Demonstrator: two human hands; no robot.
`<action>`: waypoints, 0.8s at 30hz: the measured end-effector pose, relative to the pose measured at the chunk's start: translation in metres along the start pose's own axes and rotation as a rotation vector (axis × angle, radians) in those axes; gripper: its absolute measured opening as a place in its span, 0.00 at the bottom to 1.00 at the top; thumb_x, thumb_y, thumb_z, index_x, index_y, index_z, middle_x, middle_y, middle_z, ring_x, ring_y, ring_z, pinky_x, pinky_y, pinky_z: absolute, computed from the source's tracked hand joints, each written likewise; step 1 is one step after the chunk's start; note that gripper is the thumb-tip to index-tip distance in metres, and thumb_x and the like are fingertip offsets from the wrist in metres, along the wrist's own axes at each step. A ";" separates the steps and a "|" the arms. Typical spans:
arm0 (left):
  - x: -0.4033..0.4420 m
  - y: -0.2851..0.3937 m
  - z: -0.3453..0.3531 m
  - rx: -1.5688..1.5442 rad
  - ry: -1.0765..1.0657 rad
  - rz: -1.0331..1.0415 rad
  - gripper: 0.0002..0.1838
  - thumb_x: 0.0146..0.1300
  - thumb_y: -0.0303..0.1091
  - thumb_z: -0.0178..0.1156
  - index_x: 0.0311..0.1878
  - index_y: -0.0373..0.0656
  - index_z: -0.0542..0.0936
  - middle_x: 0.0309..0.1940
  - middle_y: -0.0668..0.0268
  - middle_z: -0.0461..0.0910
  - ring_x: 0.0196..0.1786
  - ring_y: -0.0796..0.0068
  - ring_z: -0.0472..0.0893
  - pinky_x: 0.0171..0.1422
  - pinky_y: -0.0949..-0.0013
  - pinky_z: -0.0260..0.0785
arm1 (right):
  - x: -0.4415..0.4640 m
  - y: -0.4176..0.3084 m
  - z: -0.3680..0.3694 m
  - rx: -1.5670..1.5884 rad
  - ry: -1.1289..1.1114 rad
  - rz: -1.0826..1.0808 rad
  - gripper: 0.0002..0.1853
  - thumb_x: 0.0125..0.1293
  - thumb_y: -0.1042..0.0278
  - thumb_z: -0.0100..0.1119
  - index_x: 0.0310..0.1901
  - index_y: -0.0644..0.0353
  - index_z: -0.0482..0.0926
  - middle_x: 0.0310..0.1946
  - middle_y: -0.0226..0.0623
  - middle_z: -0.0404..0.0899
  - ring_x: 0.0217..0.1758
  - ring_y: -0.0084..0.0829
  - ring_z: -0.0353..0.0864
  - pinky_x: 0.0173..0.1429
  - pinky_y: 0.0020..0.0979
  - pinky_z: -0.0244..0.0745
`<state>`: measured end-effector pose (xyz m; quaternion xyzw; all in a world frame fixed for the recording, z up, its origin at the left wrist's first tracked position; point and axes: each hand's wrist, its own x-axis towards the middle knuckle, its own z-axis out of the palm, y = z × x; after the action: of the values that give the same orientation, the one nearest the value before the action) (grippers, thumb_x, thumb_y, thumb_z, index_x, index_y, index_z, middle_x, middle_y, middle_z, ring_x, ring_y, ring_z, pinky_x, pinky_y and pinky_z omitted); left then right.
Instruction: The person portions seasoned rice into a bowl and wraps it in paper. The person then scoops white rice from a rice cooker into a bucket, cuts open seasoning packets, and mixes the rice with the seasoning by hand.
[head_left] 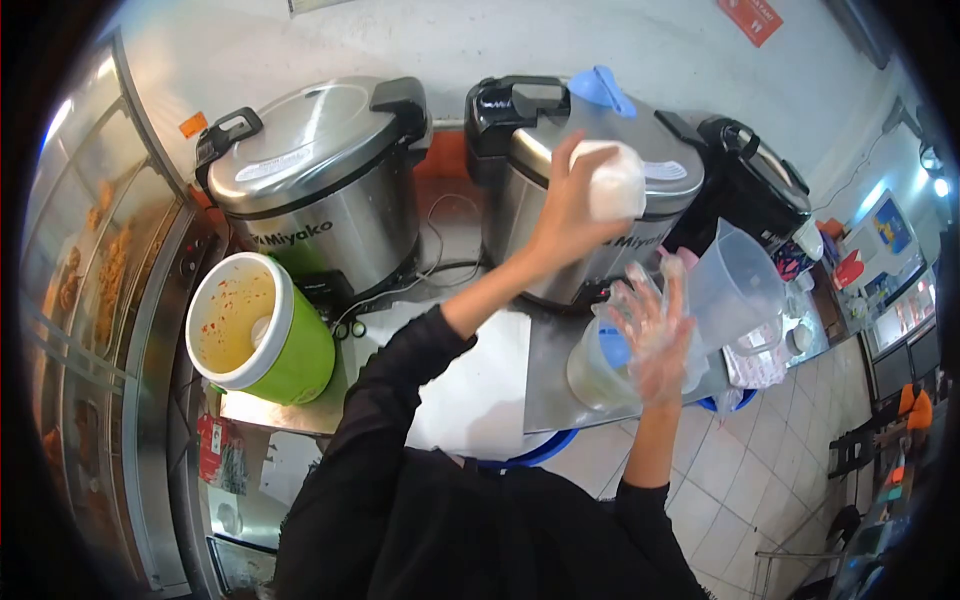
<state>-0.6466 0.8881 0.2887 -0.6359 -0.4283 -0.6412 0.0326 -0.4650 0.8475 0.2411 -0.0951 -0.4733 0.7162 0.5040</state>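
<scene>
My left hand (570, 205), bare, is raised in front of the middle rice cooker (520, 210). Its fingers are wrapped round a white rounded lump (616, 183) that looks like moulded rice; blur hides its exact kind. My right hand (650, 325) wears a clear plastic glove, and its fingers are spread with nothing in them. It hovers above a translucent plastic container (596, 372) with something blue in it, partly hidden by the glove. White paper (478, 390) lies on the counter below my left forearm. On the cooker's lid rests a blue rice scoop (602, 92).
To the left stand another large rice cooker (310, 150) and a green tub (300, 350) with oily yellow residue inside. A clear jug (738, 285) and a black cooker (765, 185) are at the right. Scissors (350, 329) lie by the paper. A glass food cabinet (110, 260) borders the left.
</scene>
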 end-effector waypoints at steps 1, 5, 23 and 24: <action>0.020 -0.009 0.009 0.025 -0.003 0.027 0.39 0.31 0.32 0.68 0.53 0.46 0.64 0.56 0.50 0.54 0.61 0.49 0.55 0.61 0.58 0.55 | -0.005 -0.005 -0.005 0.000 0.016 0.012 0.46 0.51 0.34 0.48 0.65 0.45 0.39 0.62 0.45 0.51 0.63 0.41 0.55 0.58 0.35 0.62; 0.064 -0.042 0.036 0.092 -0.090 0.038 0.39 0.33 0.34 0.67 0.55 0.47 0.63 0.55 0.47 0.55 0.59 0.47 0.58 0.60 0.58 0.56 | -0.025 -0.012 -0.030 0.208 -0.006 -0.028 0.46 0.51 0.41 0.53 0.65 0.46 0.39 0.64 0.52 0.42 0.66 0.50 0.45 0.63 0.52 0.50; -0.145 0.072 -0.035 0.121 -0.467 0.162 0.08 0.48 0.33 0.58 0.31 0.43 0.72 0.32 0.65 0.71 0.33 0.68 0.71 0.41 0.69 0.62 | 0.002 0.070 -0.004 -0.230 0.359 -0.418 0.69 0.21 0.41 0.73 0.65 0.43 0.37 0.66 0.32 0.40 0.67 0.41 0.45 0.64 0.46 0.48; -0.149 0.072 -0.043 0.141 -0.450 0.147 0.08 0.48 0.33 0.58 0.31 0.43 0.72 0.32 0.65 0.71 0.33 0.68 0.71 0.41 0.69 0.62 | 0.006 0.076 0.003 -0.248 0.318 -0.458 0.70 0.19 0.41 0.73 0.65 0.43 0.36 0.66 0.31 0.40 0.67 0.41 0.46 0.64 0.47 0.49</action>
<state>-0.6097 0.7424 0.2075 -0.7883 -0.4212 -0.4477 0.0273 -0.5181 0.8474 0.1862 -0.1575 -0.4813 0.4967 0.7048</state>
